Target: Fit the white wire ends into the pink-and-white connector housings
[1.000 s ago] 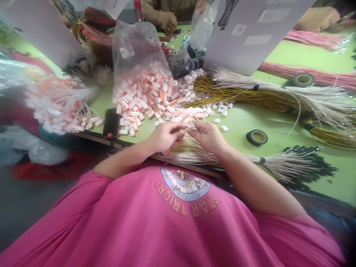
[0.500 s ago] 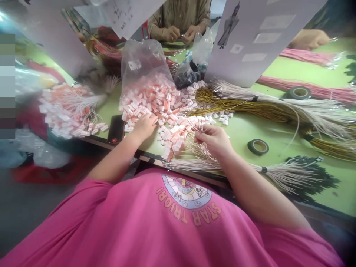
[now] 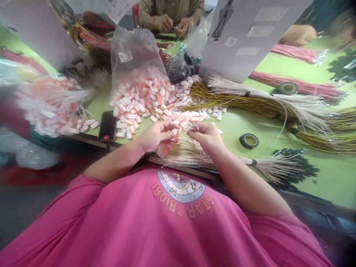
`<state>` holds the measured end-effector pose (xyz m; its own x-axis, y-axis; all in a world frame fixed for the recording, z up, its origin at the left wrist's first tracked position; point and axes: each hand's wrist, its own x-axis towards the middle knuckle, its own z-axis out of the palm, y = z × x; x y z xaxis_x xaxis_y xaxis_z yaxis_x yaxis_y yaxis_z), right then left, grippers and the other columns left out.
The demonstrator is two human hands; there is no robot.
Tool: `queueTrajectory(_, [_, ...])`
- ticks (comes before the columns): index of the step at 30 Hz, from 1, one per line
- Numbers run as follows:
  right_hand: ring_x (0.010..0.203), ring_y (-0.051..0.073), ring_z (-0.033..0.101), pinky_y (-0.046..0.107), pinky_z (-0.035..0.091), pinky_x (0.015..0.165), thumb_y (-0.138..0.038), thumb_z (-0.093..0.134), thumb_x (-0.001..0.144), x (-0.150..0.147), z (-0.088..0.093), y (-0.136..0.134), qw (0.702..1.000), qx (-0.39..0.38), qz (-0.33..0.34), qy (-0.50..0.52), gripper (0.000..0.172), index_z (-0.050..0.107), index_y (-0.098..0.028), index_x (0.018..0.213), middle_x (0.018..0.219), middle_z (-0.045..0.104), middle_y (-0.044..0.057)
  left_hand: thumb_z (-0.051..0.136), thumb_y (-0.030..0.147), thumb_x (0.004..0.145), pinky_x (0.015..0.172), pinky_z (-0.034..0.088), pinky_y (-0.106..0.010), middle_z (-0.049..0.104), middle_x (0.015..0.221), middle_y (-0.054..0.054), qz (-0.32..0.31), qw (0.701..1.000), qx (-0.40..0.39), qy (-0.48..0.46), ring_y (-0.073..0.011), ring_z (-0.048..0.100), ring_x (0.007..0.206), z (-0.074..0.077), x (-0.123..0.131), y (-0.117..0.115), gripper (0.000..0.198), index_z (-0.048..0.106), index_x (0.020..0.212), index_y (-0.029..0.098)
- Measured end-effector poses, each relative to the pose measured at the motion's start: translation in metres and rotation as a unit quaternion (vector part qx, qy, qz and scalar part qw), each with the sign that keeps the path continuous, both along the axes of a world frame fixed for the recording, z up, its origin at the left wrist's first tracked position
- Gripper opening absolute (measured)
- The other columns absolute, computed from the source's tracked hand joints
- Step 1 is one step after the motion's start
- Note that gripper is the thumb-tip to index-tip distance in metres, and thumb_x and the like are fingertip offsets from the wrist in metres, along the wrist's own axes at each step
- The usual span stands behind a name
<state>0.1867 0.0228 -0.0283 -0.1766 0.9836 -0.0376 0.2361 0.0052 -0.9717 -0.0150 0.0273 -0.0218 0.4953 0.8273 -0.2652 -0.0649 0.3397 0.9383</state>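
My left hand is closed, pinching a white and orange plastic connector between thumb and fingers. Close by on the right, my right hand is closed on thin white wires, and their tips point toward the connector. Whether a wire touches the connector I cannot tell. Under the hands, more white wires run along the table's front edge. A large pile of white and orange connectors spills from a clear plastic bag just beyond my left hand.
A dark phone lies left of the pile. Black tape sits on the green table. Yellow wires and another white wire bundle stretch rightward. White dividers stand behind. A co-worker's hands are at the far side.
My left hand has left the connector pile and come right to my right hand, now with a connector in its fingers. My right hand stays on the wires. The view has shifted slightly.
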Motion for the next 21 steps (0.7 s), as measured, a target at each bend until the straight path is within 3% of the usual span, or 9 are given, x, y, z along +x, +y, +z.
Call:
queueTrajectory(7, [0.052,0.008,0.030,0.025,0.023,0.050,-0.023,0.054,0.066,-0.0019,0.0033,-0.0035,0.992,0.060,-0.010,-0.114,0.016,0.047,-0.017,0.053,0.050,0.031,-0.006,0.072,0.020,0.076,0.061,0.052,-0.025,0.061,0.074,-0.002,0.018,0.999,-0.025,-0.033,-0.0113,0.062,0.064,-0.0068,0.0117,0.0024,0.027,0.055,0.095,0.011])
queueTrajectory(12, [0.053,0.008,0.032,0.025,0.024,0.050,-0.023,0.052,0.066,-0.0023,0.0003,-0.0026,0.982,0.089,-0.009,-0.165,0.017,0.045,-0.018,0.052,0.051,0.031,-0.005,0.067,0.023,0.081,0.053,0.049,-0.022,0.062,0.076,-0.003,-0.023,1.000,0.011,0.003,-0.0114,0.061,0.062,-0.0032,0.0113,0.0017,0.022,0.056,0.096,0.011])
queueTrajectory(21, [0.052,0.007,0.027,0.024,0.022,0.049,-0.025,0.051,0.067,-0.0033,-0.0043,-0.0032,0.966,0.147,-0.004,-0.212,0.026,0.032,-0.020,0.050,0.050,0.026,-0.006,0.063,0.022,0.084,0.056,0.052,-0.023,0.064,0.077,-0.005,-0.031,0.996,0.042,0.073,-0.0102,0.062,0.059,0.0013,0.0102,-0.0003,0.019,0.059,0.098,0.010])
